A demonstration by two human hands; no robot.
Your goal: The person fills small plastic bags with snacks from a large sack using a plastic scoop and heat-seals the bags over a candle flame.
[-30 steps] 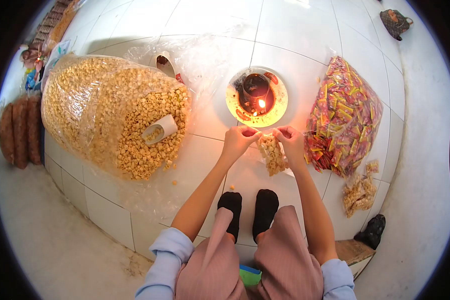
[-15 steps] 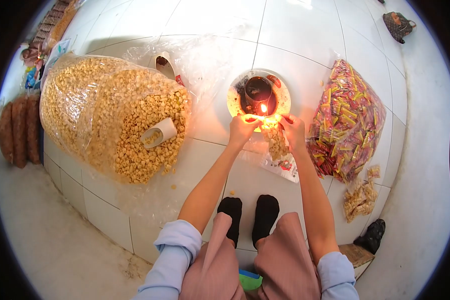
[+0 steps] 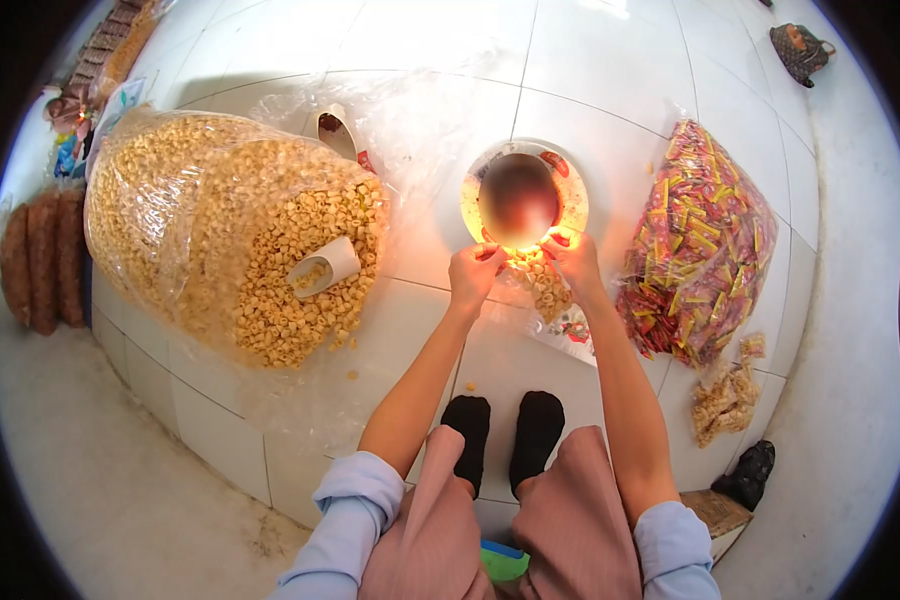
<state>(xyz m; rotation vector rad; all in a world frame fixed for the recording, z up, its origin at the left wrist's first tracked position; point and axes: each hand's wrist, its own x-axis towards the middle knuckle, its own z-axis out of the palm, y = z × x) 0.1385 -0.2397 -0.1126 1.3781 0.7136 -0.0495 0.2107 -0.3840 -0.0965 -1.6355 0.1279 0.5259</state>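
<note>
White tiled floor (image 3: pixel 610 110), goods set out on both sides. In the middle a plate (image 3: pixel 575 195) is seen, with an orange glow (image 3: pixel 518 243) along its near edge. A small snack bag (image 3: pixel 550 292) is held just in front of the plate, top edge lit by the glow. Left hand (image 3: pixel 482 262): thumb and finger pinched together, one top corner apparently gripped. Right hand (image 3: pixel 568 252): same tight pinch, other corner.

Risks, as judged: plastic could be scorched or holed if held too near the heat; fingertips could be burnt likewise; rings could be spilled if one pinch is loosened and the top is open.

Hard to make out: plate's centre is covered by a dark blur, so what stands there can't be told; bag's top edge is washed out, open or closed not readable; printed sheet (image 3: pixel 575 330) is partly covered by the bag.
</note>
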